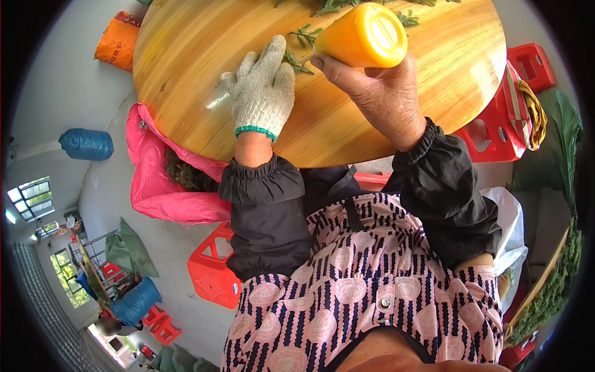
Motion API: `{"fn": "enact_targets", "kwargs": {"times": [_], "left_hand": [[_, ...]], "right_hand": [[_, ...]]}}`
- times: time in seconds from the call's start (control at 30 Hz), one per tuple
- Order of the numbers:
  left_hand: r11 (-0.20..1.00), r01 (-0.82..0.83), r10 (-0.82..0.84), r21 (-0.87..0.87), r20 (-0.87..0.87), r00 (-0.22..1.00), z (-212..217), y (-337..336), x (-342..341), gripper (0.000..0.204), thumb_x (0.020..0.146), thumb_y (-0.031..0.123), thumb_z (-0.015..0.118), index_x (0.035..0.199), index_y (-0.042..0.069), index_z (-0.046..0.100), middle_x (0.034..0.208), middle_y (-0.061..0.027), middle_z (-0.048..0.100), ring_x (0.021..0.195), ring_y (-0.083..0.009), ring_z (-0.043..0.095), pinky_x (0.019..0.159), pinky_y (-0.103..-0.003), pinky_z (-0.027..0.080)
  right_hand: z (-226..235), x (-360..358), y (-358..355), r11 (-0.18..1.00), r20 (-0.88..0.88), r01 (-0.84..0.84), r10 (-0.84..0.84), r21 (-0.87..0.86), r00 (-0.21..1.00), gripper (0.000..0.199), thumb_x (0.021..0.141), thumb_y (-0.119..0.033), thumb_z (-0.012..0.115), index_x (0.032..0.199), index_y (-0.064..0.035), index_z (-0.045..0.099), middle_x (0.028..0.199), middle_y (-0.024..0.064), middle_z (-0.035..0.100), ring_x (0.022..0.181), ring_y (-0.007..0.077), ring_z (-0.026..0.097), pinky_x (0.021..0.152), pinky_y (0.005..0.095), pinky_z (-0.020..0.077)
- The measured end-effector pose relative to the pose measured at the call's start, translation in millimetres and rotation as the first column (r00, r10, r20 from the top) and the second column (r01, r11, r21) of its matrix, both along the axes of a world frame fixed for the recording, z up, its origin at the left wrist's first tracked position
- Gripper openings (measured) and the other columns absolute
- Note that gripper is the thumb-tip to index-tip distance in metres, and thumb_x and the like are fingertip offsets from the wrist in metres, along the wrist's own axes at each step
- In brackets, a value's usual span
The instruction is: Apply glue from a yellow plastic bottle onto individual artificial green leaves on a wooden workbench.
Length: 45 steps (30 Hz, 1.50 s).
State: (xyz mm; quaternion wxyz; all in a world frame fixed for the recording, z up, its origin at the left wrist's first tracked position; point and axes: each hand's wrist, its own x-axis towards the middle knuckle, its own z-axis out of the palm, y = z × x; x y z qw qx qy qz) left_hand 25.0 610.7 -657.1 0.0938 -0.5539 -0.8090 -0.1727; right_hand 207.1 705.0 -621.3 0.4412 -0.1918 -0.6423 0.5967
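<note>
My right hand [389, 102], bare, is wrapped round a yellow plastic bottle [359, 38] and holds it above the wooden table. The bottle is tilted, with its round base turned toward me; its far end is out of sight. My left hand [263, 93], in a whitish knitted glove with a green cuff edge, lies on the table with its fingers stretched out. A small green sprig [296, 62] lies beside its fingertips; whether they touch it I cannot tell. Another sprig [306, 35] lies just beyond.
The round wooden table [186, 68] spreads ahead of me, with more green sprigs [338, 6] at its far side. A pink sack [149, 180] with dark plant matter stands at the left. Red stools [214, 266] flank me, and an orange sack [118, 42] stands far left.
</note>
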Motion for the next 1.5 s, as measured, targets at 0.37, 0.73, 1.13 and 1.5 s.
{"fn": "enact_targets", "kwargs": {"times": [0.37, 0.73, 1.13, 1.5], "left_hand": [[0.992, -0.088, 0.088, -0.092, -0.005, 0.996, 2, 5, 4, 0.047, 0.101, 0.028, 0.054, 0.148, 0.023, 0.054, 0.146, -0.0060, 0.060, 0.138, -0.0337, 0.049, 0.119, -0.066, 0.020], [0.995, -0.074, 0.071, -0.061, -0.044, 0.996, 1, 11, 8, 0.046, 0.100, 0.029, 0.057, 0.145, 0.022, 0.057, 0.140, -0.0057, 0.064, 0.133, -0.0324, 0.053, 0.116, -0.065, 0.026], [0.998, -0.047, 0.048, 0.043, -0.022, 0.999, -6, 17, 10, 0.042, 0.095, 0.022, 0.060, 0.136, 0.018, 0.064, 0.125, -0.0046, 0.071, 0.116, -0.0310, 0.062, 0.109, -0.059, 0.036], [0.955, -0.059, -0.057, 0.289, 0.377, 0.924, -23, -19, -23, 0.046, 0.088, 0.001, 0.067, 0.135, 0.001, 0.065, 0.127, -0.0133, 0.071, 0.117, -0.0231, 0.066, 0.103, -0.035, 0.050]], "right_hand": [[-9, 8, 4, 0.999, -0.061, -0.028, 0.030, 0.036, 0.998, 0.024, 0.085, -0.003, 0.082, 0.106, 0.0016, 0.071, 0.098, 0.0046, 0.076, 0.090, 0.0114, 0.072, 0.081, 0.0276, 0.0586], [-14, 21, 11, 0.996, -0.130, -0.035, 0.024, -0.082, 0.991, 0.022, 0.087, -0.001, 0.079, 0.107, 0.0031, 0.071, 0.102, 0.0065, 0.076, 0.095, 0.0132, 0.073, 0.086, 0.0289, 0.0593], [-21, 30, 11, 0.997, -0.102, -0.006, -0.002, -0.073, 0.995, 0.022, 0.087, -0.001, 0.078, 0.108, 0.0030, 0.070, 0.103, 0.0078, 0.076, 0.096, 0.0142, 0.073, 0.086, 0.0289, 0.0596], [-30, 26, 2, 0.932, -0.290, 0.046, -0.158, -0.359, 0.944, 0.019, 0.092, -0.012, 0.076, 0.104, 0.0013, 0.071, 0.097, 0.0059, 0.074, 0.086, 0.0155, 0.070, 0.079, 0.0294, 0.0554]]}}
